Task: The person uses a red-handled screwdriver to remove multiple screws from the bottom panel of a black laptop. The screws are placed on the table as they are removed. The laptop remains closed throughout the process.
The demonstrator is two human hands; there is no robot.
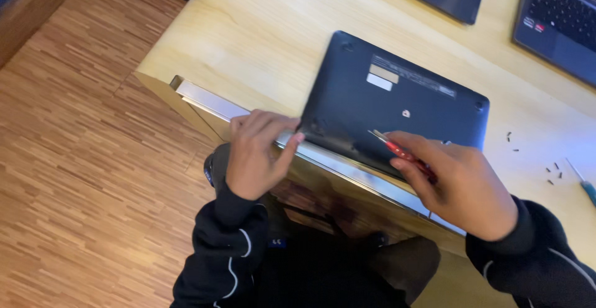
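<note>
Upturned laptop (397, 106) between loose screws (552, 171) and table edge (347, 165)

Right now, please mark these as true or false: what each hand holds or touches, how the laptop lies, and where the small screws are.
1. The right hand holds a red-handled screwdriver. True.
2. The laptop lies open with its keyboard facing up. False: it lies closed, its dark underside up.
3. The left hand touches the laptop's near corner at the table edge. True.
4. The small screws lie on the wooden floor. False: they lie on the table, to the right of the laptop.
5. A second screwdriver lies near those screws. True.
</note>
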